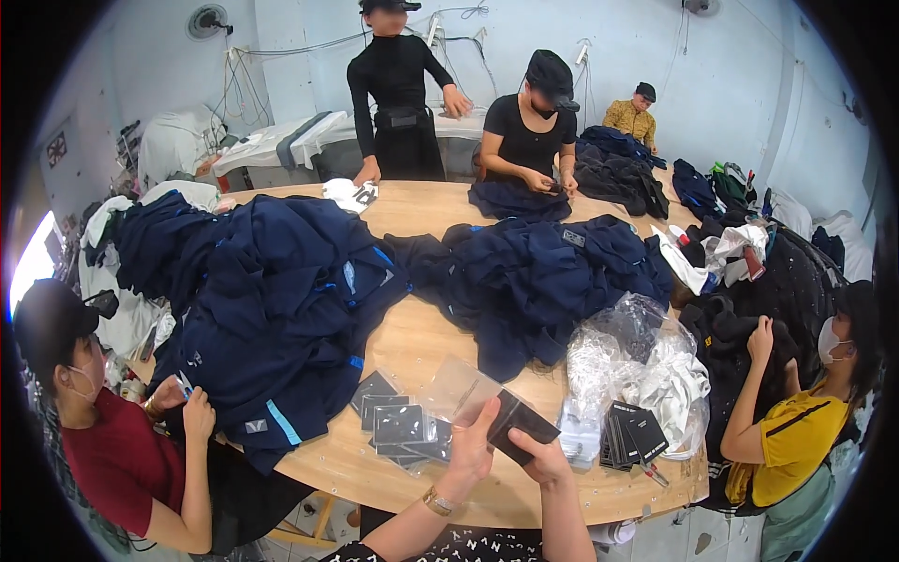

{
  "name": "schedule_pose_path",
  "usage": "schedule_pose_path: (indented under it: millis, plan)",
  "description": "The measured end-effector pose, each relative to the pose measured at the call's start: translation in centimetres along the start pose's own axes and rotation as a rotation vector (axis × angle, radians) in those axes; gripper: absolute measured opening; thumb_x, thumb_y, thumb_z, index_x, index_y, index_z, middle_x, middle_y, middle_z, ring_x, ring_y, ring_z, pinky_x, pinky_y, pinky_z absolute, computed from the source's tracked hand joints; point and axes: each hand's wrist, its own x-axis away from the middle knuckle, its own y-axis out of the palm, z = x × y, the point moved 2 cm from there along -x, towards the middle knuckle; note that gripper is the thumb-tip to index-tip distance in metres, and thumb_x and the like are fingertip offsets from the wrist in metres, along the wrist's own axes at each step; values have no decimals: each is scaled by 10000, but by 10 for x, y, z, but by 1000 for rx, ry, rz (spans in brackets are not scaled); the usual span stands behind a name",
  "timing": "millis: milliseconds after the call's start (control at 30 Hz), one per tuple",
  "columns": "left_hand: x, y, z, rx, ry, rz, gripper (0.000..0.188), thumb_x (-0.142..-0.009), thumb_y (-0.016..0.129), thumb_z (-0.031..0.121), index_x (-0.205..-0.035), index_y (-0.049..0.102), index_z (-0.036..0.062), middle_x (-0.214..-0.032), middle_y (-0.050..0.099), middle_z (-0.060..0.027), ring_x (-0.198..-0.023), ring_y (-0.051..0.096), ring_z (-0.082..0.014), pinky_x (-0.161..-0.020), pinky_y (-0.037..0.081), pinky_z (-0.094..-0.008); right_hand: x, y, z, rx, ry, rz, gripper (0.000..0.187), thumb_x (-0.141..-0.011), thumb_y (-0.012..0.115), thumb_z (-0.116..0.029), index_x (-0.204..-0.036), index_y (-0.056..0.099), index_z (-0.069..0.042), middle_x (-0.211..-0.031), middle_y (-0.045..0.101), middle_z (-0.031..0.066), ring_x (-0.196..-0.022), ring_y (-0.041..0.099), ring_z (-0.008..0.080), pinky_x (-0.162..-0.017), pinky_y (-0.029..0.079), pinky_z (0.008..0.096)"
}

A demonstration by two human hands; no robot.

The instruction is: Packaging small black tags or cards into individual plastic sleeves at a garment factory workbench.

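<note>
Low over the near edge of the table, my left hand (473, 450) pinches a small clear plastic bag (457, 386), thumb on top. My right hand (545, 461) grips a dark flat card (517, 423), possibly a small stack, by its lower edge. The card lies against the left fingers and the bag; whether part of it is inside cannot be made out. Left of my hands, several black cards in clear bags (398, 423) lie in a loose pile. To the right, loose black cards (635, 433) are fanned out beside a large clear bag (646, 361) of plastic and white material.
Navy garments are heaped on the left (272, 272) and centre (552, 272) of the wooden table (412, 332). Co-workers sit close at left (122, 440) and right (796, 421); others work across the table. The left one holds a small cutting tool (184, 386).
</note>
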Motion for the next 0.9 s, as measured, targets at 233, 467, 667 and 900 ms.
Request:
schedule_pose_path:
  millis: [233,467,667,900]
  plan:
    - [-3,-11,-10,48,-84,22,136,-832,588,157,-918,598,53,-855,625,-34,-736,608,-123,-644,505,-240,0,5,12,-93,-94,150,321,-770,595,-12,-1070,482,-28,-955,553,41,-886,533,127,-788,439,248]
    - [-4,-6,1,-5,74,24,121,-795,614,54,-909,615,13,-860,635,-66,-739,607,-134,-648,489,-231,3,6,3,-80,7,90,387,-766,587,12,-1130,461,-24,-1011,547,61,-924,533,143,-819,437,263]
    - [0,-5,-4,16,37,-6,113,-802,615,81,-902,619,29,-848,636,-57,-730,607,-126,-641,492,-232,1,6,4,-64,-23,29,353,-778,575,12,-1111,468,-25,-997,544,55,-916,532,140,-812,439,261]
    - [1,-1,-2,46,-47,24,104,-829,588,122,-915,592,65,-869,617,-27,-760,601,-109,-626,501,-232,-4,19,3,-157,-132,196,401,-790,568,-11,-1173,447,-16,-1025,550,74,-930,538,155,-836,437,271]
